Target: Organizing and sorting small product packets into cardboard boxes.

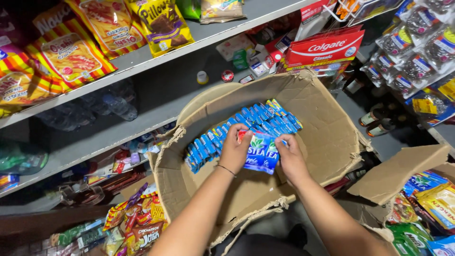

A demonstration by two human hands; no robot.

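A torn cardboard box [327,137] sits open in front of me. Inside it, a long row of blue drink-mix sachets [246,125] leans against the far wall. My left hand [234,150] and my right hand [290,159] both grip one blue sachet pack [261,154] by its sides, holding it just above the box floor in front of the row.
Grey shelves [142,59] at the left carry yellow and red snack bags, water bottles and small items. Red toothpaste boxes [324,47] stand behind the box. Snack packets [137,223] lie lower left. A second torn carton [403,175] with packets is at the right.
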